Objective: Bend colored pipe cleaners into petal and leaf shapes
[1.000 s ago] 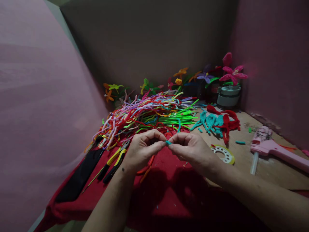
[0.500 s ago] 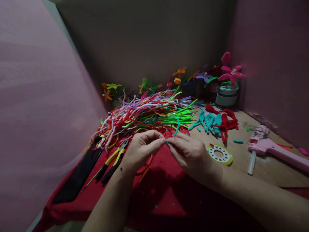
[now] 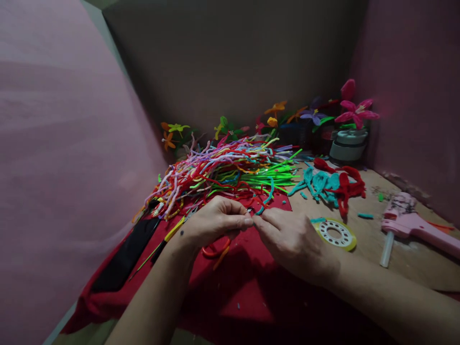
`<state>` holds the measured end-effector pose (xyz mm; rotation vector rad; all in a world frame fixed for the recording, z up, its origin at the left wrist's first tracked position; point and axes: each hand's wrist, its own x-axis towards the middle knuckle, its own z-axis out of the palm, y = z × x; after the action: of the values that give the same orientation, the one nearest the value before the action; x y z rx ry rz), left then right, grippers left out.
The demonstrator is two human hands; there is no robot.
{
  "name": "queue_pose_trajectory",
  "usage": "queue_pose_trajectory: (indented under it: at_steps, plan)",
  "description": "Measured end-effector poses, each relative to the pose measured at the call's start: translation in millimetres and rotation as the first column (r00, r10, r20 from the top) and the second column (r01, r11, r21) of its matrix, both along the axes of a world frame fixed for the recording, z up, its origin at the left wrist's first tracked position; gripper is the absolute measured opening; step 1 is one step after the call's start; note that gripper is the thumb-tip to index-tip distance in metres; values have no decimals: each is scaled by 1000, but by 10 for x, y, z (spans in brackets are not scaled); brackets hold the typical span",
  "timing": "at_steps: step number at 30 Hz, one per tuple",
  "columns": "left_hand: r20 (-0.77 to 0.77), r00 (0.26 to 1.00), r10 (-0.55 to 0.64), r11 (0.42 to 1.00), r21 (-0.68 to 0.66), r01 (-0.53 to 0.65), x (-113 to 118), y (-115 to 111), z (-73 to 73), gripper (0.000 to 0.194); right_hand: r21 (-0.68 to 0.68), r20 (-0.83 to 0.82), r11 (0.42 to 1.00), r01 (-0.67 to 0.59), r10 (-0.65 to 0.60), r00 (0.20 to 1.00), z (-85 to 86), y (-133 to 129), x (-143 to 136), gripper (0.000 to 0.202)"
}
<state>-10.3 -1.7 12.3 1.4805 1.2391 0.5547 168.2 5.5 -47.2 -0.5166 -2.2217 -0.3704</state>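
Observation:
Above the red cloth (image 3: 230,282), my left hand (image 3: 219,218) is closed in a pinch, thumb against the fingers. Its fingertips almost meet those of my right hand (image 3: 287,235), also pinched. What lies between the fingertips is too small to make out. A teal fuzzy stem (image 3: 269,194) rises just behind my right fingers. Under my left hand lies a red-orange loop (image 3: 212,253). The yellow-handled pliers (image 3: 174,229) are partly hidden by my left wrist.
A heap of coloured fuzzy stems (image 3: 215,163) lies behind the hands. At left is a black flat object (image 3: 125,256). To the right are teal pieces (image 3: 323,184), red pieces (image 3: 345,191), a tape roll (image 3: 336,234) and a pink glue gun (image 3: 406,223). Flowers (image 3: 355,114) stand behind.
The view has shifted, so the table things sit farther right. The teal bit between my fingertips no longer shows, and my left hand covers more of the pliers.

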Motion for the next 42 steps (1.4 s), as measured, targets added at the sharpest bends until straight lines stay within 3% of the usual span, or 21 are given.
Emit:
queue_pose_trajectory:
  at_steps: [6, 10, 12, 15, 17, 19, 21, 23, 26, 32, 42]
  plan:
    - [-84, 990, -112, 993, 25, 114, 34, -48, 89, 19, -13, 59, 999, -33, 33, 998, 13, -86, -2, 23]
    - [-37, 993, -112, 993, 36, 113, 36, -138, 91, 15, -175, 11, 981, -82, 85, 996, 52, -114, 1, 20]
    - [-15, 994, -109, 993, 51, 109, 25, -198, 81, 14, -311, -58, 940, -140, 129, 990, 92, -127, 1, 19]
    - [3, 996, -94, 992, 89, 93, 3, -268, 57, 14, -560, -113, 807, -189, 151, 982, 156, -147, -2, 20]
    - [7, 996, -88, 992, 89, 87, -12, -285, 42, 15, -629, -83, 759, -170, 152, 985, 173, -157, -5, 20]
    - [-1, 995, -97, 994, 54, 97, -31, -276, 30, 16, -537, -30, 831, -142, 149, 988, 159, -164, -11, 21]
    - [-12, 994, -109, 994, -1, 109, -52, -252, 20, 17, -328, 37, 937, -118, 138, 990, 128, -175, -16, 23]
    - [-9, 995, -103, 993, -57, 102, -70, -228, 10, 17, -137, 116, 984, -115, 131, 984, 104, -191, -17, 24]
    - [19, 998, -57, 990, -129, 59, -75, -206, -6, 17, -23, 199, 992, -121, 123, 972, 102, -220, -4, 21]
    - [121, 991, 61, 970, -241, -30, -40, -192, -42, 19, 19, 215, 995, -98, 92, 972, 127, -241, 27, 18]
    - [177, 982, 59, 950, -313, -1, -76, -165, -50, 16, 83, 181, 993, -85, 69, 981, 172, -256, 33, 20]
